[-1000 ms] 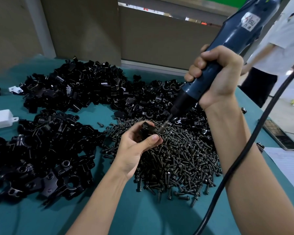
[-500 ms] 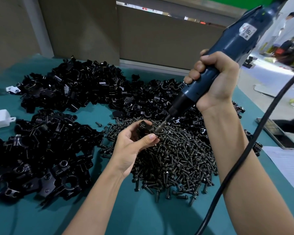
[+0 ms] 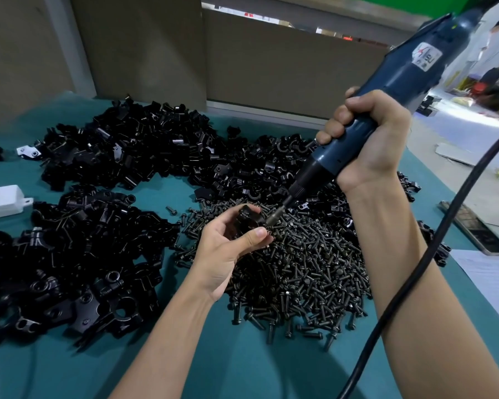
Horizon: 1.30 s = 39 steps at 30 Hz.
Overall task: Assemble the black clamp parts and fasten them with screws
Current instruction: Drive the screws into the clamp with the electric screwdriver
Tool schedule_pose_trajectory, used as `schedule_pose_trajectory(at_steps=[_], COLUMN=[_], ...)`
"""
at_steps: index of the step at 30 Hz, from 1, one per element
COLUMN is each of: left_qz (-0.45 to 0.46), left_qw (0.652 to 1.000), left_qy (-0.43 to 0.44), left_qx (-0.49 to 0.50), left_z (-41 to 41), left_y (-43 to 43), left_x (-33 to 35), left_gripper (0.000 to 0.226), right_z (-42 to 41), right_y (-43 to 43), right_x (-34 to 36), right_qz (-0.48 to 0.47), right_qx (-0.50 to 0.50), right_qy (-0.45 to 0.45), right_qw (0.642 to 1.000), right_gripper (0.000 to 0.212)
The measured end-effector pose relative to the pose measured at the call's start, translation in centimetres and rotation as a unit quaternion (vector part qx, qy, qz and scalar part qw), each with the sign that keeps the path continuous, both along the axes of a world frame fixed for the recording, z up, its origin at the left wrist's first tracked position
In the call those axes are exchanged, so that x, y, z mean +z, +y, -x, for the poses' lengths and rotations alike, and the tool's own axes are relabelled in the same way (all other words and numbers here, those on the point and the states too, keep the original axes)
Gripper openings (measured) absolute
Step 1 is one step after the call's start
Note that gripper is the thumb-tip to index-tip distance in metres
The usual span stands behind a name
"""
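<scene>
Head camera looks down on a teal tabletop that carries everything loose in heaps. A broad pile of dark screws lies in the middle. Black clamp parts are heaped at the back, smaller curved pieces lie just behind the screws, and larger black pieces are piled on the left.

The left hand is raised just over the near edge of the screw pile, palm turned up. Its thumb and curled fingers pinch a small black clamp. The right hand is a full fist around the grip of a blue electric screwdriver, which slants down to the left. The bit meets the side of the clamp; whether a screw sits under it is hard to make out. A black cable hangs across the right forearm. A white box sits at the left edge, and a sheet of paper at the right.
</scene>
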State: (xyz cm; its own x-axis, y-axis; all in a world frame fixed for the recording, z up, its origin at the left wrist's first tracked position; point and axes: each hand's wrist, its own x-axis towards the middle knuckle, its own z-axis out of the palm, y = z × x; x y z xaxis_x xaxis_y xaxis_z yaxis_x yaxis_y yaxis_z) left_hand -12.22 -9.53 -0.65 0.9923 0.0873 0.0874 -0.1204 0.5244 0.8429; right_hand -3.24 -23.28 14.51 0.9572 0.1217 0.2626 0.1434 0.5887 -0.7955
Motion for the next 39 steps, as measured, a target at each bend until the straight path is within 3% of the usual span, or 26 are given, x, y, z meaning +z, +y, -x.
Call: schedule_pose_trajectory(at_steps=[39], left_qz=[-0.009], left_qw=[1.0], left_qy=[-0.007], left_qx=[0.01], left_z=[0.09], left_y=[0.19], left_x=[-0.18], left_gripper=[0.039], right_z=[-0.14], right_y=[0.46], right_x=[-0.07], right_qz=[-0.001], right_qx=[0.001], right_qy=[0.016], right_qw=[1.0], right_gripper=[0.01])
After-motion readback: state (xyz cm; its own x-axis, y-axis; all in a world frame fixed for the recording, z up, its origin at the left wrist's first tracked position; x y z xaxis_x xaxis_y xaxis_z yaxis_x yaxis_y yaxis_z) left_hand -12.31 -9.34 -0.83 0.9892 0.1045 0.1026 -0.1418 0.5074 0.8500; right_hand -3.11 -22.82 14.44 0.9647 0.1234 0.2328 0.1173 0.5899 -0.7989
